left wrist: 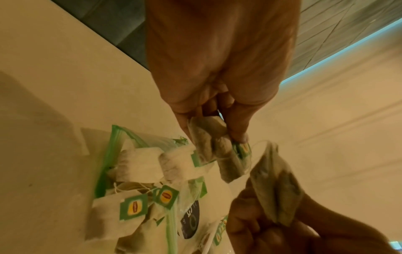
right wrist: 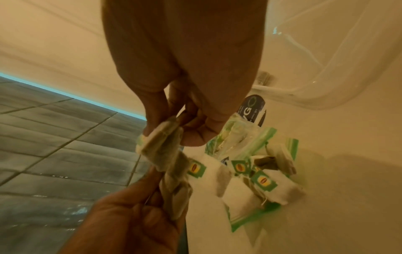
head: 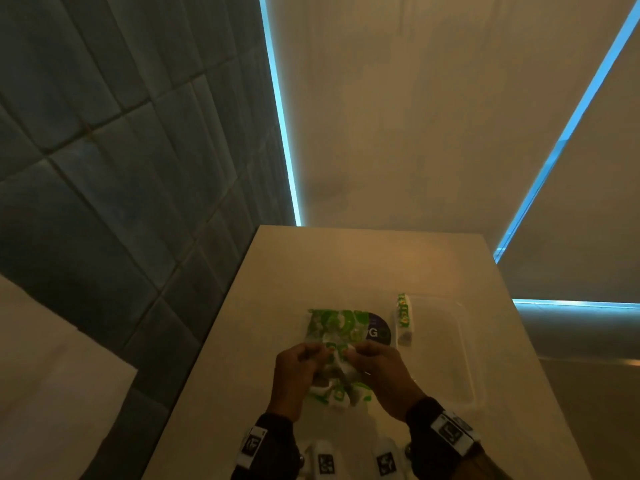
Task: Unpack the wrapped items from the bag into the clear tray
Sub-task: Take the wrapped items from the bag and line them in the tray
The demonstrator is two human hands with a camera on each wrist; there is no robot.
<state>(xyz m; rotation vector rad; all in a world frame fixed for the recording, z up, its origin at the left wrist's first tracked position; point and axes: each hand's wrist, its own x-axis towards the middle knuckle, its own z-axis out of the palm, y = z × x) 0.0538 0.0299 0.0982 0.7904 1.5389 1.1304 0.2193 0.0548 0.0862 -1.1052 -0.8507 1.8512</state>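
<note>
Tea bags: two small clusters held above the bag, one in each hand; more lie loose at the bag's mouth point(left wrist: 139, 165); one packet point(head: 403, 315) already lies at the tray's far left edge.
Left hand point(head: 297, 375): fingers and thumb pinch a cluster of tea bags point(left wrist: 212, 142); in the left wrist view their strings run toward the other cluster.
Right hand point(head: 382, 372): fingers and thumb pinch a second cluster point(right wrist: 162, 146).
Purpose of hold: probably the hands pull the clusters apart to free tangled strings and tags before the transfer; this is a judgement.
Bag point(head: 341, 329): green-printed zip pouch, lying flat on the counter, mouth toward the person, open, contents spilling out.
Tray point(head: 465, 348): clear, just right of the bag, within the right hand's short reach; apart from the one packet it appears unfilled.
Progress: early; most items remain in or at the bag.
Counter point(head: 346, 265): pale beige, smooth, under warm dim light.
Room: grey tiled wall point(head: 121, 168) at left; pale panels beyond, edged by blue light strips point(head: 280, 112).
</note>
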